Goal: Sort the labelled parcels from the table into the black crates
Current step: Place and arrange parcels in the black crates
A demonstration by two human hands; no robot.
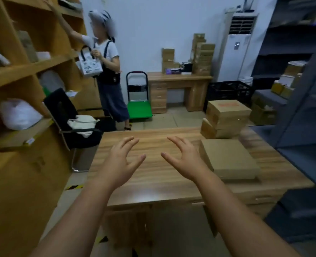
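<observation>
Both the left hand (121, 160) and right hand (185, 160) are hovering empty, fingers spread, over the wooden table (153, 175). A flat cardboard parcel (229, 158) is lying at three o'clock, unsorted; the black crate (229, 91) is waiting at one o'clock, contents unclear.

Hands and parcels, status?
Left hand and right hand open, empty, over table. Flat cardboard box beside right hand, untouched. Black crate across room. Path clear.
</observation>
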